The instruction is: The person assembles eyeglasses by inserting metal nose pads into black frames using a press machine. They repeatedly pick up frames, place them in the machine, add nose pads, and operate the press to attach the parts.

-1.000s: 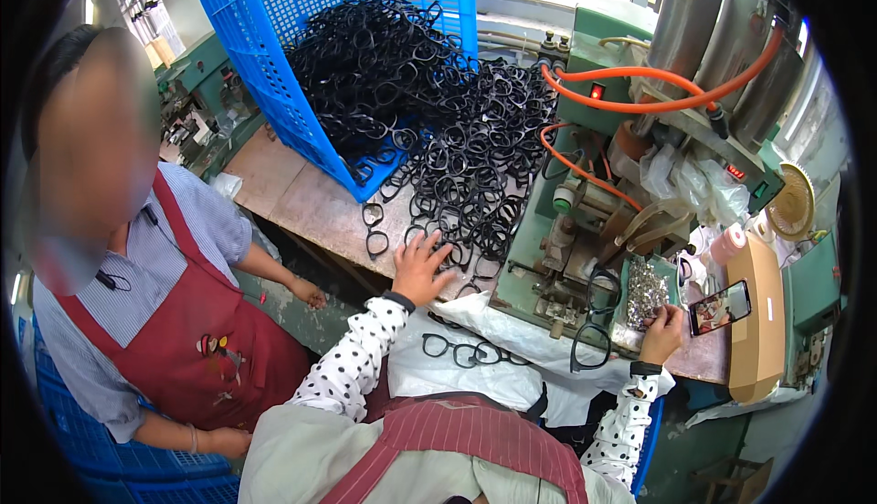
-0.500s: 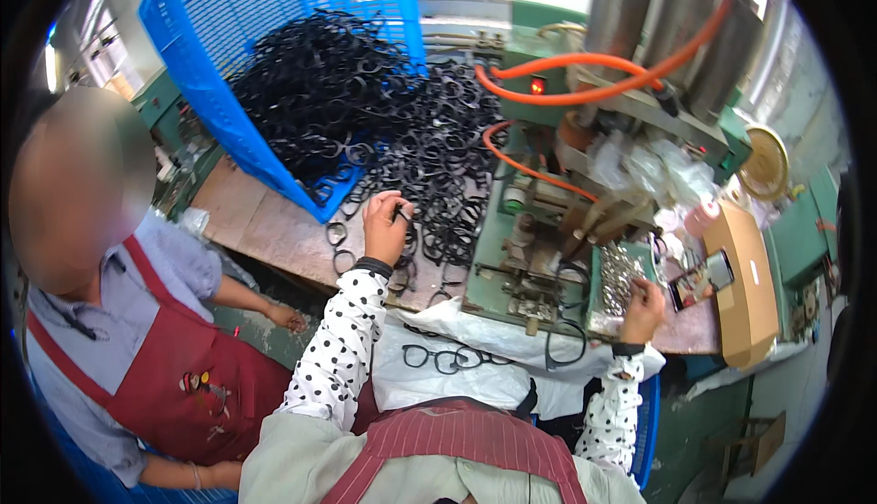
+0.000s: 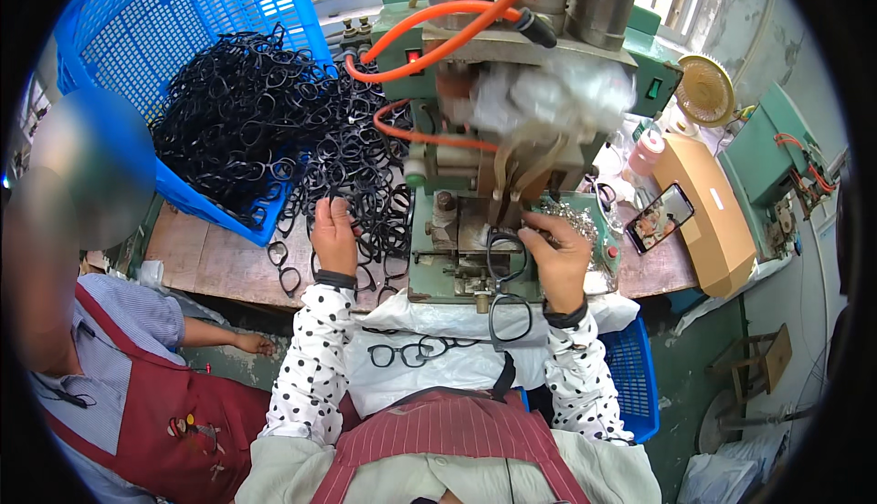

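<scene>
One black eyeglass frame (image 3: 501, 284) is at the lower working part of the press (image 3: 585, 57), its two rims one above the other; the upper rim lies at the fixture and the lower one hangs over the front edge.

The fingers of my right hand (image 3: 561, 262) are bent beside the upper rim, thumb and forefinger close together at its right side. I cannot tell whether they grip the rim or a small part.

My left hand (image 3: 335, 244) is at the near edge of the heap of black frames (image 3: 233, 111), fingers close together and pointing away from me. What they hold, if anything, cannot be seen.

The heap spills from a tipped blue crate (image 3: 110, 47) onto the surface (image 3: 196, 248).

Below the press, further frames (image 3: 396, 351) lie on white sheeting (image 3: 393, 390) before me. An orange hose (image 3: 475, 34) and crumpled clear plastic (image 3: 548, 98) are on the press.

Small metal parts (image 3: 575, 221) lie beyond my right hand; a phone (image 3: 660, 217) leans near a cardboard box (image 3: 699, 216). A co-worker in a red apron (image 3: 183, 404) is at my left.
</scene>
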Tool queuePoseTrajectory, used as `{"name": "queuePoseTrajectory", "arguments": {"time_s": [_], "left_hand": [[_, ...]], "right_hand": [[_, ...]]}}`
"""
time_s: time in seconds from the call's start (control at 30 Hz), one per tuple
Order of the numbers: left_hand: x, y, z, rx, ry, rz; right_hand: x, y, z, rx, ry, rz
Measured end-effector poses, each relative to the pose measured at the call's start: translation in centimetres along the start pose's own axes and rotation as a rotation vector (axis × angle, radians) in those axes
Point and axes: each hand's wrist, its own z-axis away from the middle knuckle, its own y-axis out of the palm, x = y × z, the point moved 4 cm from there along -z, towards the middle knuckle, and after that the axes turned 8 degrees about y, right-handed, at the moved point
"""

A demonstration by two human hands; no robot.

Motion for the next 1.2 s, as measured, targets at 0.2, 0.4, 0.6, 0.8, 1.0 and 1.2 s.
{"name": "queuePoseTrajectory", "arguments": {"time_s": [0.2,0.4,0.6,0.8,1.0,1.2], "left_hand": [[-12.7,2.6,2.5,0.204,0.407,0.083],[-15.6,4.9,0.6,0.227,0.148,0.455],[-15.5,5.1,1.1,0.223,0.194,0.400],[-14.9,6.3,8.0,0.502,1.011,0.158],[-13.4,9.0,9.7,0.735,1.087,0.128],[-13.0,8.9,10.1,0.702,1.086,0.112]], "right_hand": [[0.3,2.3,0.0,-0.009,0.078,-0.199],[-0.6,3.3,0.3,-0.056,0.085,-0.284],[-1.2,4.5,0.2,-0.108,0.127,-0.419],[-1.3,2.4,-0.7,-0.065,0.083,-0.287],[-10.1,-9.7,-3.7,-0.448,0.117,0.674],[-10.6,-9.4,-1.2,-0.288,-0.047,1.036]]}}
